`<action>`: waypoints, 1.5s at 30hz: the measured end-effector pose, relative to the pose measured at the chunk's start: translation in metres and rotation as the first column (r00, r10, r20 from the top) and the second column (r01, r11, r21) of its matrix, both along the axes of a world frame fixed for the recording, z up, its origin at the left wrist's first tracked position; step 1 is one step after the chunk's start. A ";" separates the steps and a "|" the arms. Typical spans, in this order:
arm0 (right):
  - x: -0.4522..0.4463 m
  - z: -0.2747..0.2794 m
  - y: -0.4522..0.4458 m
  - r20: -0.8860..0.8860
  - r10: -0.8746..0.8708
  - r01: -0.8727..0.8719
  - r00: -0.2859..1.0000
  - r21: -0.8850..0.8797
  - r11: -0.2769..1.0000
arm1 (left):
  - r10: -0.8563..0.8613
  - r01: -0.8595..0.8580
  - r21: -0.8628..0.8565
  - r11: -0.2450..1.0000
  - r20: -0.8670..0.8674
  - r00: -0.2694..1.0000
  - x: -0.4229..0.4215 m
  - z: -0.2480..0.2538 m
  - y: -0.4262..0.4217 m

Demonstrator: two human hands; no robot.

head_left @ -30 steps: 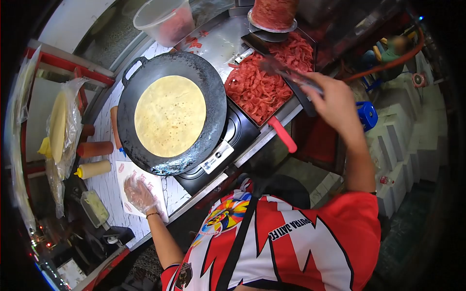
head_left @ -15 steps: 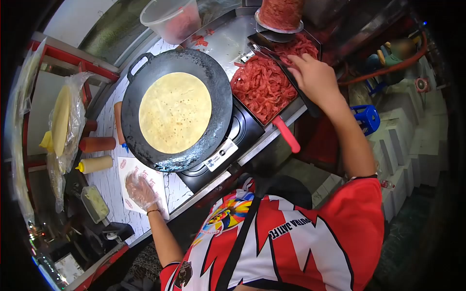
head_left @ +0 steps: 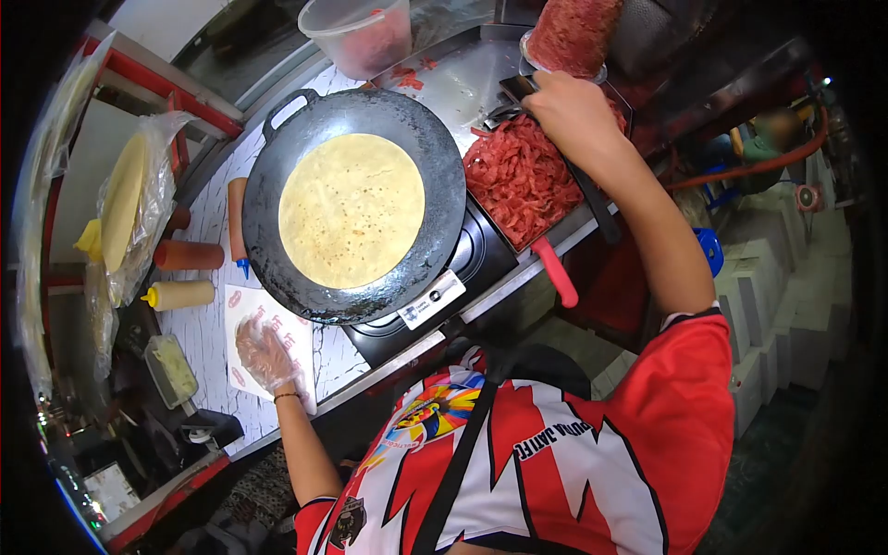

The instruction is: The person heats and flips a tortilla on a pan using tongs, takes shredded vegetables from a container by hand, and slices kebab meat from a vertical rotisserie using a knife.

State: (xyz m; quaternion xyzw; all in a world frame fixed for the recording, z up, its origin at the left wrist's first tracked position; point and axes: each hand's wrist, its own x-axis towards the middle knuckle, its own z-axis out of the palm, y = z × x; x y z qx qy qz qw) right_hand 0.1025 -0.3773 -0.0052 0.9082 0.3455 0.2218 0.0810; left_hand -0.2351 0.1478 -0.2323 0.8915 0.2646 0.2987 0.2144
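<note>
My left hand (head_left: 264,351), in a clear plastic glove, lies with fingers outstretched on a sheet of printed wrapping paper (head_left: 294,347). My right hand (head_left: 575,109), bare, is closed above the far end of the pan of red shredded meat (head_left: 523,176). Its fingertips are hidden, beside the dark end of a long flat tool (head_left: 518,88) and some metal utensil (head_left: 499,117). The tool's black handle (head_left: 597,203) shows on the pan's right side. Between my hands, a round flatbread (head_left: 351,211) lies flat on a black griddle (head_left: 444,185).
A meat cone (head_left: 573,35) stands behind the pan. A clear tub (head_left: 356,37) is at the back. Sauce bottles (head_left: 180,294) lie left of the griddle, near bagged flatbreads (head_left: 125,203). The pan's red handle (head_left: 555,273) juts over the counter edge. A person (head_left: 768,148) is far right.
My right hand has reached forward over the pan's far end, and its fingers have curled in. My left hand stays on the paper. The whole view has shifted slightly.
</note>
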 end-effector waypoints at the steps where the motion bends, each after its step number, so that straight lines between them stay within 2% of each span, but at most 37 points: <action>1: 0.006 -0.003 0.008 -0.016 0.007 -0.007 1.000 -0.010 1.000 | -0.005 0.005 -0.011 1.000 0.005 1.000 0.000 0.000 0.000; 5: 0.045 -0.034 0.031 -0.014 0.002 -0.002 1.000 0.026 1.000 | 0.009 -0.008 -0.035 0.999 0.019 1.000 -0.001 -0.005 0.003; 8: 0.038 -0.031 0.041 0.014 0.005 -0.007 1.000 0.130 0.992 | 0.021 -0.021 -0.021 1.000 0.001 1.000 -0.001 -0.003 0.003; 11: 0.019 -0.002 0.032 0.034 -0.065 0.061 0.997 0.099 0.993 | 0.056 -0.052 0.059 0.997 -0.076 0.996 -0.002 -0.001 0.002; 14: 0.016 0.028 0.025 -0.144 -0.230 0.212 0.963 -0.131 0.969 | 0.013 -0.010 0.087 0.996 -0.033 0.999 0.000 0.007 -0.005; 18: 0.044 -0.010 0.035 -0.111 -0.203 0.190 0.973 -0.114 0.975 | -0.006 0.008 0.117 0.993 -0.015 1.000 -0.001 -0.002 0.003; 20: 0.047 -0.030 0.047 -0.072 -0.105 0.107 0.992 0.026 0.994 | -0.009 0.008 0.110 0.994 0.012 1.000 -0.003 -0.009 0.007; 23: 0.030 -0.020 0.057 -0.038 -0.101 0.104 0.994 0.088 0.991 | 0.005 -0.004 0.072 0.997 -0.015 1.000 -0.002 -0.003 0.003; 26: 0.025 -0.006 0.052 -0.075 -0.167 0.167 0.983 -0.010 0.986 | 0.073 -0.048 0.176 0.983 -0.138 0.988 -0.001 0.004 -0.001; 31: 0.062 -0.043 0.071 -0.028 -0.028 0.031 0.999 0.108 0.994 | 0.054 -0.047 0.111 0.993 -0.063 0.997 0.001 0.000 -0.002; 32: 0.066 -0.049 0.069 -0.033 -0.044 0.047 0.998 0.121 0.992 | 0.050 -0.047 0.090 0.995 -0.041 0.998 0.000 -0.001 -0.001; 35: 0.065 -0.031 0.074 -0.057 -0.079 0.088 0.995 0.164 0.983 | 0.054 -0.049 0.109 0.993 -0.041 0.998 -0.002 -0.008 0.005; 37: 0.043 -0.006 0.061 -0.103 -0.111 0.130 0.988 0.195 0.972 | 0.070 -0.053 0.169 0.984 -0.100 0.992 -0.001 0.001 0.001; 41: 0.039 0.003 0.051 -0.217 -0.254 0.281 0.943 0.105 0.954 | 0.064 -0.048 0.167 0.985 -0.096 0.993 -0.001 -0.001 0.000; 44: 0.056 -0.021 0.069 -0.258 -0.292 0.295 0.921 -0.029 0.955 | 0.035 -0.011 0.189 0.982 -0.122 0.992 -0.001 0.000 0.002; 45: 0.064 -0.032 0.076 -0.198 -0.269 0.278 0.942 0.017 0.961 | 0.046 -0.024 0.187 0.982 -0.119 0.992 0.001 0.002 0.002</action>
